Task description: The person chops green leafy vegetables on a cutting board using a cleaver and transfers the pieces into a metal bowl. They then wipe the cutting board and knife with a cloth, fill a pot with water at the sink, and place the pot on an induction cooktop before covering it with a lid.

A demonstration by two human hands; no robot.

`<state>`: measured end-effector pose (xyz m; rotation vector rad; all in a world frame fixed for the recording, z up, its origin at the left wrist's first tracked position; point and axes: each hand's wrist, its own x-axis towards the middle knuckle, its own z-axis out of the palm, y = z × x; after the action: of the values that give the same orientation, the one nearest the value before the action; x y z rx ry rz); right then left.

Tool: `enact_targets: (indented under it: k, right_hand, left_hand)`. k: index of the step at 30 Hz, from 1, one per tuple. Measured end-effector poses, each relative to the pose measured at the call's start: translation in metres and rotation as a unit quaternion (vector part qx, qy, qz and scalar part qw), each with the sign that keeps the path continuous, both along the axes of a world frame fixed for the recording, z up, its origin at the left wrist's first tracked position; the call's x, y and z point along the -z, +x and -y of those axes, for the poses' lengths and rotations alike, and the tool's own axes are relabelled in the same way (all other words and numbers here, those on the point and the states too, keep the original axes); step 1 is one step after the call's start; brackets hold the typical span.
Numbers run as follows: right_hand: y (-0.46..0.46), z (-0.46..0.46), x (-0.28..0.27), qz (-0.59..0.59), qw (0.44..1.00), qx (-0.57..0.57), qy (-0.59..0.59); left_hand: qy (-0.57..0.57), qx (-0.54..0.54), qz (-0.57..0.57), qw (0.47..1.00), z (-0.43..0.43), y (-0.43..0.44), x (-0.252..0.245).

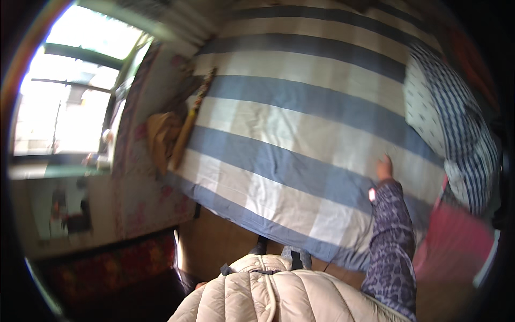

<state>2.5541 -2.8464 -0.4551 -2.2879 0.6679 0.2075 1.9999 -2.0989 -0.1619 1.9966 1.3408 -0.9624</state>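
Note:
A blue, beige and white striped bed sheet (257, 161) covers the bed before me, with small creases near its middle. My right hand (385, 167) reaches out over the sheet's right part and seems to touch it. The hand is small and blurred, so its fingers cannot be made out. A purple leopard-print sleeve covers that arm, and a white tag (371, 195) shows by the cuff. Of my left hand (200, 285) only a bit of skin shows beside my quilted beige vest (257, 296); the rest is hidden.
Blue-and-white striped bedding (462, 120) lies bunched along the right side, above a pink cloth (454, 241). On the left edge rest a long wooden stick (185, 137) and a brown cloth (161, 131). A bright window (68, 100) stands left. Brown floor (225, 233) shows below the bed.

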Motion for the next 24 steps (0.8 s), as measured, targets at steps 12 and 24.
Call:
enact_targets:
  k: [12, 24]
  right_hand:
    - [0.067, 0.059, 0.161, 0.040, 0.991, -0.007, -0.129]
    - [0.029, -0.063, 0.054, 0.035, 0.986, -0.020, 0.163]
  left_hand:
    - [-0.011, -0.212, 0.015, 0.977, 0.110, 0.025, -0.039]
    - [0.014, -0.169, 0.043, 0.985, 0.144, 0.028, -0.050]
